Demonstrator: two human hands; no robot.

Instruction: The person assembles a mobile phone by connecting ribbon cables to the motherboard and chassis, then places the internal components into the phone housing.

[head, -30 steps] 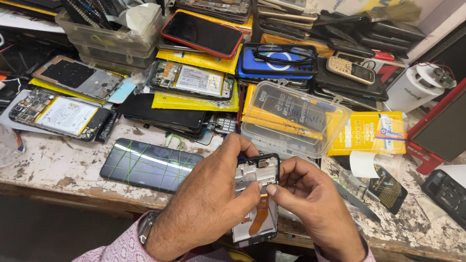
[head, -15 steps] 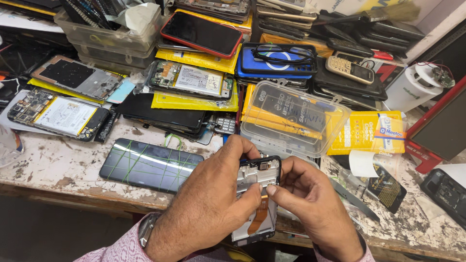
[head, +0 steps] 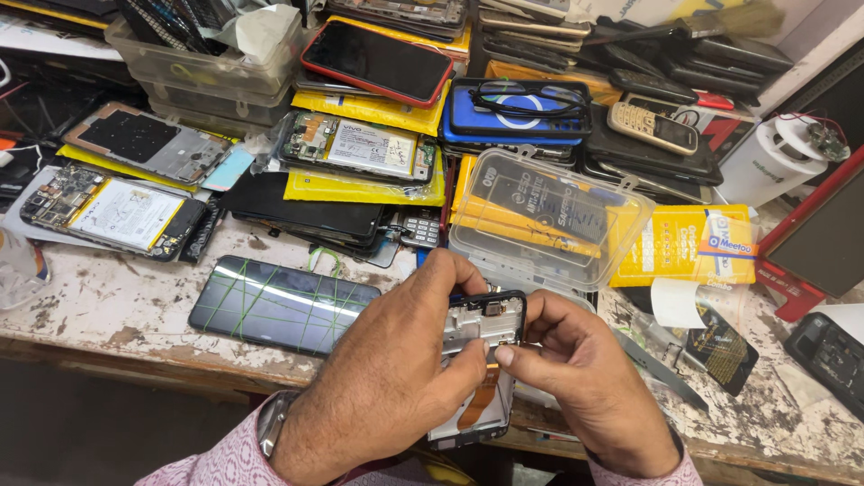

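Note:
I hold an opened phone frame with a black rim, bare metal insides and an orange flex cable above the near edge of the bench. My left hand wraps around its left side and covers most of it. My right hand pinches the frame's right edge near the top, thumb and forefinger pressed on the metal. The lower end of the frame sticks out below my hands.
A phone screen bound with green rubber bands lies left of my hands. A clear plastic box sits just behind them. Opened phones, yellow packets and stacked handsets crowd the back of the worn bench. A white round device stands far right.
Both hands have stayed on the phone frame, with only small shifts of the fingers at its top edge.

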